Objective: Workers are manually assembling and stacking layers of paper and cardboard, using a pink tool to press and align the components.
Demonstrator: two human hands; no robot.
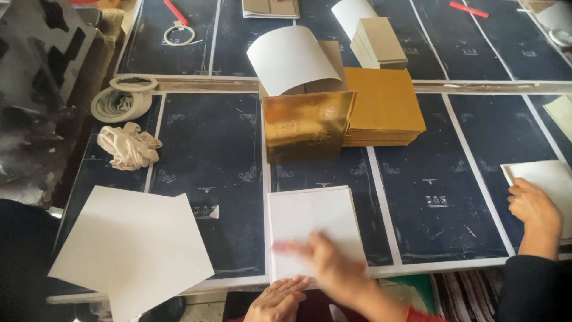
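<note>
A white square sheet [310, 217] lies flat on the dark blue table near the front edge. My right hand [325, 265] lies across its lower part, fingers spread and blurred by motion, with a red sleeve behind it. My left hand [277, 300] rests at the table's front edge just below the sheet's lower left corner and holds nothing. Behind the sheet a shiny gold sheet [307, 125] stands upright against a stack of gold sheets [384, 104].
A large white sheet [137, 250] overhangs the front left edge. A curled white sheet [292, 59], grey cards [381, 42], tape rolls [122, 101] and a crumpled cloth [128, 146] lie further back. At right, another person's hand [533, 207] rests on a white sheet [551, 179].
</note>
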